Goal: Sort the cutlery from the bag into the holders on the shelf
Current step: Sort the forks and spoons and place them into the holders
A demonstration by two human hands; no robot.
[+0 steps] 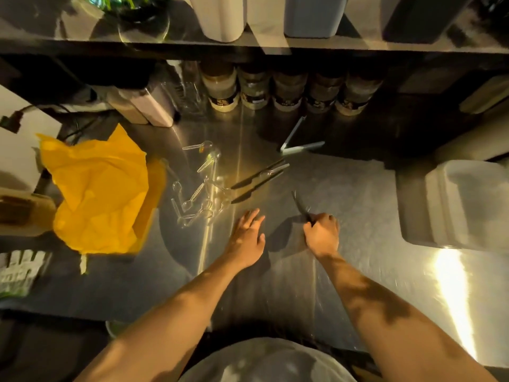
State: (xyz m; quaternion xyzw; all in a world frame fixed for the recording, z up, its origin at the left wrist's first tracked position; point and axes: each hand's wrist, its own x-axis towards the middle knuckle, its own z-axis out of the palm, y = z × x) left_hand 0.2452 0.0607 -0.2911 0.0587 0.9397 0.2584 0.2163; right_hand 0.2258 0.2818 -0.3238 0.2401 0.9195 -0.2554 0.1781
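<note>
While the cutlery is lying spilled out on the steel counter [358,194], the sorting is sitting at its gathering step. A loose heap of clear spoons [198,199] is resting left of centre, and two black knives [259,177] are lying side by side just right of the heap, their tips touching its edge.

A black utensil [300,206] is sticking up and away from the right hand [322,232], whose fingers are curling round its handle in a fist. Whether it is a knife or a fork is too blurred to tell. The left hand [248,232] is reaching palm down with fingers straight and slightly spread, holding nothing, near the two knives and the heap.

Further left, the yellow bag [99,194] is slumping crumpled on the counter, apparently emptied. Pale tongs [294,142] are lying behind the knives, and a row of jars [289,89] is standing at the back under the shelf [165,46]. Up on that shelf, the holders [220,17] are standing in a row, only their lower parts in view.

The next move is probably calling for the left hand to collect matching black pieces, then for a lift to the right holder.
</note>
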